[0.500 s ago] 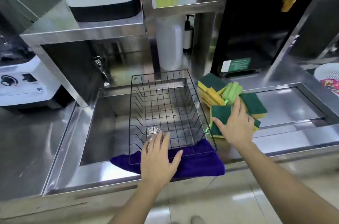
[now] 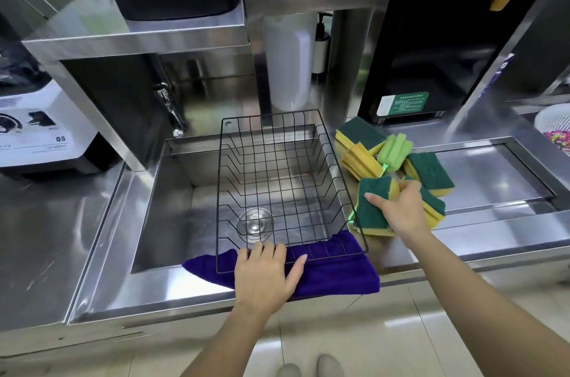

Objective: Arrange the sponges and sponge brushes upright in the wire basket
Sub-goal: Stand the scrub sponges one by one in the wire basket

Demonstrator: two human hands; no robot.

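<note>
A black wire basket (image 2: 345,179) sits over the steel sink, with nothing inside it. Its near edge rests on a purple cloth (image 2: 333,278). My left hand (image 2: 265,274) lies flat on that near edge and the cloth, fingers apart. To the right of the basket lies a pile of green-and-yellow sponges (image 2: 428,166) with a light green sponge brush (image 2: 394,151) and a yellow one (image 2: 361,159) among them. My right hand (image 2: 401,210) grips one green-and-yellow sponge (image 2: 371,207) at the pile's near side, tilted up on its edge.
The steel sink (image 2: 172,191) has a round drain (image 2: 255,222) below the basket and a tap (image 2: 168,105) at the back left. A white blender stands at far left, a black machine behind the sponges, a white colander (image 2: 555,126) at far right.
My right hand has closed on the near sponge and raised it onto its edge. My left hand stays on the basket's near edge.
</note>
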